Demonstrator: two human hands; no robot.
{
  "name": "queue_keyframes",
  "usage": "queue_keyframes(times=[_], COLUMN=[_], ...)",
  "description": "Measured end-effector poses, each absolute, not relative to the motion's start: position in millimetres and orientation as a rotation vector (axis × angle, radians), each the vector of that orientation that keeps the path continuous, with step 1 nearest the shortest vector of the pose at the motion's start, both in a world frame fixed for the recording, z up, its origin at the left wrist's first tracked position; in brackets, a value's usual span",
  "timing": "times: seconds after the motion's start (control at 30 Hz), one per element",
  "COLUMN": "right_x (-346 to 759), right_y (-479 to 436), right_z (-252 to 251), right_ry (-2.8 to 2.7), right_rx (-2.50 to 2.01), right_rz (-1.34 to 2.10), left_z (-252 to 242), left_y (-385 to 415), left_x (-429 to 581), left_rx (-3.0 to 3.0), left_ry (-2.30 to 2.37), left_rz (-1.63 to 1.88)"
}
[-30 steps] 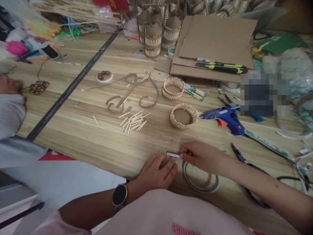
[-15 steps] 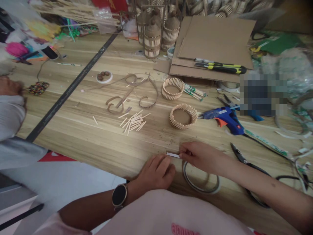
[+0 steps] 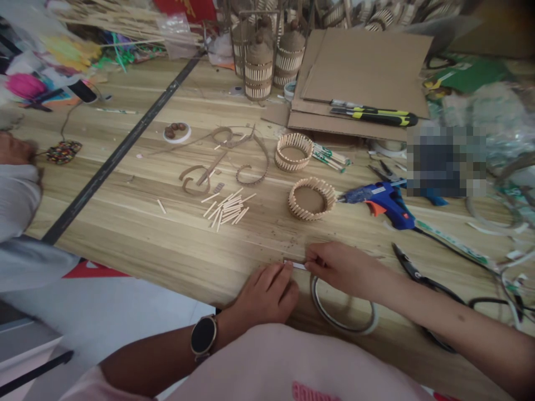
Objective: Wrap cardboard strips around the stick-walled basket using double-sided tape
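Observation:
My left hand [image 3: 267, 292], with a dark watch on its wrist, lies on the wooden table [image 3: 137, 223] near the front edge, fingers curled down against the end of a white tape strip [image 3: 295, 265]. My right hand [image 3: 338, 266] pinches the strip's other end. The strip runs from a thin roll of tape [image 3: 345, 306] lying flat just under my right hand. A pile of short wooden sticks [image 3: 228, 207] lies farther up the table.
Two stick-walled rings [image 3: 311, 199] [image 3: 293, 151], a blue glue gun [image 3: 382, 199], pliers [image 3: 412, 269], curled cardboard strips [image 3: 225, 159], cardboard sheets with a yellow knife [image 3: 371, 117] and stick lanterns [image 3: 259, 67] lie beyond. Another person's grey sleeve [image 3: 19, 223] is at the left edge.
My left fingers have crept up onto the strip's free end, so less of the white strip shows. The right hand barely shifted.

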State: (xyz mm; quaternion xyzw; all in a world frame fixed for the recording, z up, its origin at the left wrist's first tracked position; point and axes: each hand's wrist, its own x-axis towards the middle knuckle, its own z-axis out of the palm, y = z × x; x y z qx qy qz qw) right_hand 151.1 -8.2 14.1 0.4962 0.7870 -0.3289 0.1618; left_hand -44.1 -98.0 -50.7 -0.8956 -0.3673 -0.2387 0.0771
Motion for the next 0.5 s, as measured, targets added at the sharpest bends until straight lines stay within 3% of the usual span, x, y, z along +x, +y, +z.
queue_keyframes(times=[0.27,0.5], right_x=[151.3,149.3], right_y=[-11.1,-12.1], right_z=[9.6,12.1], right_ry=[2.290,2.281], right_rx=[1.409,1.435], right_rz=[-0.874,-0.896], left_z=[-49.0,-41.0], left_y=[-92.9,-84.1], left_x=[-42.0,-39.9], left_rx=[-2.651,-2.791], left_ry=[-1.072,-1.025], left_rz=[-0.652,-0.319])
